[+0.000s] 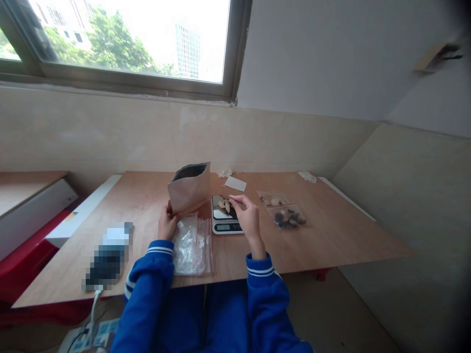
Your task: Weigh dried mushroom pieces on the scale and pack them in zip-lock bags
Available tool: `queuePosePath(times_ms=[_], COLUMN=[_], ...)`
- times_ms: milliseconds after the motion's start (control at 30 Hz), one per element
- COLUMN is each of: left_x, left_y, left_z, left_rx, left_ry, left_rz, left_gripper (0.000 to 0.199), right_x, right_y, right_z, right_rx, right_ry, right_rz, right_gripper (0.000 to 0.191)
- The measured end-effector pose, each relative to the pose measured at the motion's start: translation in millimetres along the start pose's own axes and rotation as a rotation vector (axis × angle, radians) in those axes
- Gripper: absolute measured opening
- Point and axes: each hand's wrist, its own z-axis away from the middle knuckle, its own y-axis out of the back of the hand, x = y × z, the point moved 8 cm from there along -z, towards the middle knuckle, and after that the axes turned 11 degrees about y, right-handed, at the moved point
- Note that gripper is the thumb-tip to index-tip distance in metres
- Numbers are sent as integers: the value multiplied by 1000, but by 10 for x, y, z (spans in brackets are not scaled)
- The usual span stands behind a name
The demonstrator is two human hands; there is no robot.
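Note:
My left hand is closed on the lower left side of a brown paper bag, which stands upright with its top gaping. Over a kitchen scale my right hand pinches at the pale dried slices on its mirror-like plate. The fingertips touch or hold one slice; the fingers partly hide the pieces. The scale's display is too small to read. Flat clear zip bags with red seal lines lie in front of the paper bag, by my left wrist.
Right of the scale lie a zip bag of dark dried pieces and another of pale pieces. A white card and crumpled white scraps are behind. A blurred-out device with a white cable lies left on the wooden table.

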Motion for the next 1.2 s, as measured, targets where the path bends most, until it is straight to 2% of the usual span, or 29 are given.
queuePosePath(times_ms=[133,267,433,633,733,800,900,967,1067,1200], left_x=[-63,-56,10,23,19,19,22,31,50,99], left_y=[2,4,5,-1,4,7,-3,-24,-56,-65], left_z=[-27,-24,8,24,19,13,8,12,32,72], left_rx=[3,-6,-9,-11,-7,-5,-18,-44,-86,-103], left_ry=[12,8,-11,2,0,-2,-1,-1,9,19], left_rz=[-41,-42,-65,-80,-78,-74,-43,-3,42,30], left_gripper=[38,38,38,39,38,38,40,45,49,46], right_x=[382,569,644,623,558,459,207,-1,-305,-510], right_y=[-244,-442,-553,-537,-497,-418,-250,-173,-199,-349], right_z=[194,314,360,436,448,395,230,88,-115,-262], right_rx=[-164,-312,-470,-525,-482,-376,-183,-132,-229,-399], right_ry=[75,118,144,111,87,77,99,133,213,346], right_rz=[180,485,721,783,741,652,404,221,75,145], right_gripper=[12,13,16,25,28,28,31,31,29,25])
